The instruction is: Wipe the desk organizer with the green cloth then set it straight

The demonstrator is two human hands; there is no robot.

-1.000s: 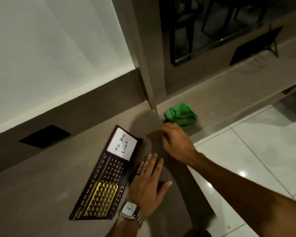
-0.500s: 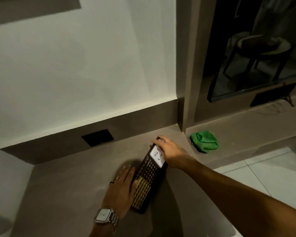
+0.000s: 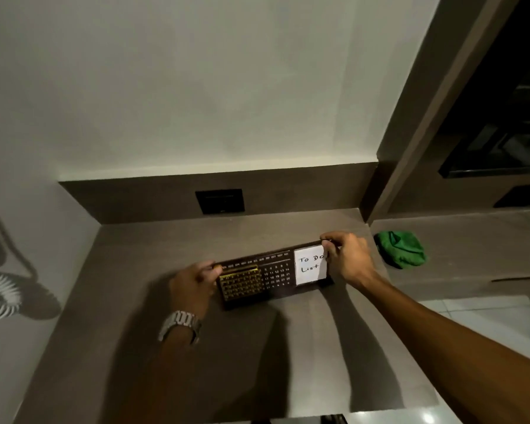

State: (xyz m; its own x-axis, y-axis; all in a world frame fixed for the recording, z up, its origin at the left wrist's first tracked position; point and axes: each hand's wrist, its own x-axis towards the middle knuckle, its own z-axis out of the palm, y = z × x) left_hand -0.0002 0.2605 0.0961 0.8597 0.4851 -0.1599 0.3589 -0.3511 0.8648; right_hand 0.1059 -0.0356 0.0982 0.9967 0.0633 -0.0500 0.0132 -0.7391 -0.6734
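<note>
Now the desk organizer, a long dark board with a gold grid at its left, a block of calendar numbers in the middle and a white note reading "To Do List" at its right, stands on its long edge near the middle of the brown desk, its face turned toward the camera and its right end a little farther back than its left. The left hand is closed around the organizer's left end, fingers curled over the edge by the gold grid, a metal watch on the wrist. The right hand grips the right end, fingers over the top corner and beside the white note. The green cloth lies crumpled on the lower ledge to the right, apart from both hands. A black wall plate sits in the dark strip behind the desk, under a pale wall.
</note>
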